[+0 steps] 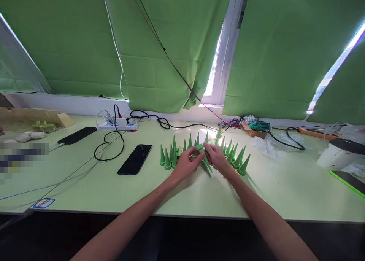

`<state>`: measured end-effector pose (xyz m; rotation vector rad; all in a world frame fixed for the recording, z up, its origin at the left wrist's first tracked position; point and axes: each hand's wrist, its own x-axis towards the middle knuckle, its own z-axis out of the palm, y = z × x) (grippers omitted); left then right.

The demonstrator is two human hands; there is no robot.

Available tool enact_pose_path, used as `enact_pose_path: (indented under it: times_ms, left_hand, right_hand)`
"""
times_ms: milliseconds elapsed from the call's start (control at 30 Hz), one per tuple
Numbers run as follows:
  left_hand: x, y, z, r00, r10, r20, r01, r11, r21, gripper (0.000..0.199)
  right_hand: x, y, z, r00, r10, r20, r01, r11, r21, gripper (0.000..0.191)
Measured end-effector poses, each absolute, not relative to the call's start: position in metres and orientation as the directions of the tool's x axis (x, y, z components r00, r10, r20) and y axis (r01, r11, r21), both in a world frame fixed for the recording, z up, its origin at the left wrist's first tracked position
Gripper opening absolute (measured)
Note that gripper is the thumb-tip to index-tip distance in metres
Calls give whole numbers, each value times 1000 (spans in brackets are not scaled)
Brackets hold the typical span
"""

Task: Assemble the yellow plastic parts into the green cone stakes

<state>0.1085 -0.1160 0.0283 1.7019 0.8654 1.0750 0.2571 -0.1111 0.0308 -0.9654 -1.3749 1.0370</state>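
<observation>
My left hand (187, 163) has its fingers closed round a green cone (200, 148), whose round base is turned up and whose point slants down to the right. Against that base, my right hand (217, 157) has thumb and fingers pinched together; what lies between them is too small to make out. Several more green cones stand on round bases on both sides of my hands, such as one at the left (162, 156) and a tilted one at the right (244, 165). Some of the group is hidden behind my hands.
A black phone (135, 159) lies left of the cones, with a power strip (118, 124) and loose cables behind. To the right are a small cardboard box (253, 131), clear plastic bags (265, 147), a white roll (339, 155) and a green-edged phone (349, 183).
</observation>
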Motion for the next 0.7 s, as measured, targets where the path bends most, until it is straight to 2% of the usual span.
enact_pose_path:
  times_ms: [367, 700]
  left_hand:
    - [108, -118, 27, 333, 867, 370, 236, -457, 858, 31]
    - [108, -121, 27, 320, 827, 462, 280, -549, 788, 25]
  right_hand:
    - [257, -110, 29, -68, 972, 226, -103, 219, -970, 54]
    - [258, -107, 27, -102, 970, 223, -155, 206, -966, 54]
